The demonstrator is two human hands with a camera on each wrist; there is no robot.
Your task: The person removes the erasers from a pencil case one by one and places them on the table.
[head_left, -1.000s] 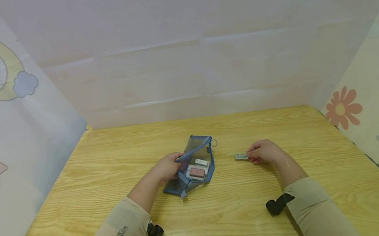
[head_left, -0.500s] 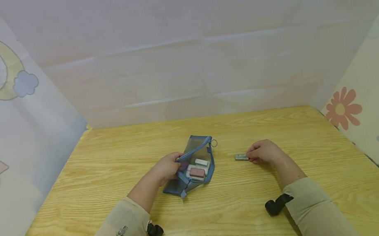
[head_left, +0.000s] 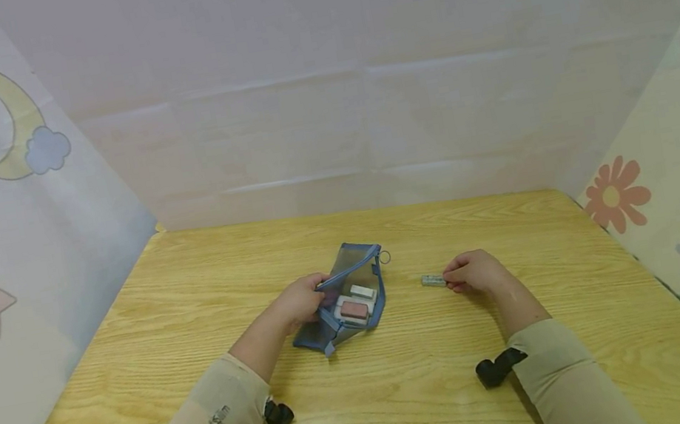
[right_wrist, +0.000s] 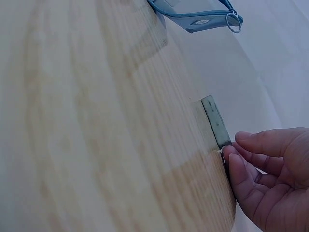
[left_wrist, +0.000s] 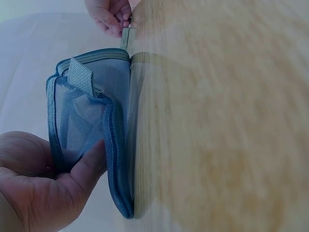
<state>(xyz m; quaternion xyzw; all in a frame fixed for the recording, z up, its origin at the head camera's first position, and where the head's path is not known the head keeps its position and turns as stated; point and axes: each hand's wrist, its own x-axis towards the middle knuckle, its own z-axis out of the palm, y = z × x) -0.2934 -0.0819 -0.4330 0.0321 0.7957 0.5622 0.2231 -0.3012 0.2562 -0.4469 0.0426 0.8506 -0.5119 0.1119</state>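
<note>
A blue-edged mesh zip pouch (head_left: 353,256) lies on the wooden table, its zip mouth spread and facing the right. My left hand (head_left: 301,301) grips its left side, thumb and fingers on the mesh, as the left wrist view also shows. Inside rest a pink block (head_left: 353,309) and a small white block (head_left: 363,291), which look like erasers, on top of a larger white piece. To the right, my right hand (head_left: 474,270) pinches one end of a small grey-green bar (right_wrist: 216,121) with dark marks. This bar lies at the tabletop, apart from the pouch.
The wooden table (head_left: 200,265) is bordered by printed cloth at the left, back and right. A metal ring (head_left: 384,257) hangs from the pouch's zip end. Black wrist mounts (head_left: 278,417) sit below both forearms.
The grey-green bar has turned very slightly in the right hand's fingers. The left hand and the pouch stay where they were.
</note>
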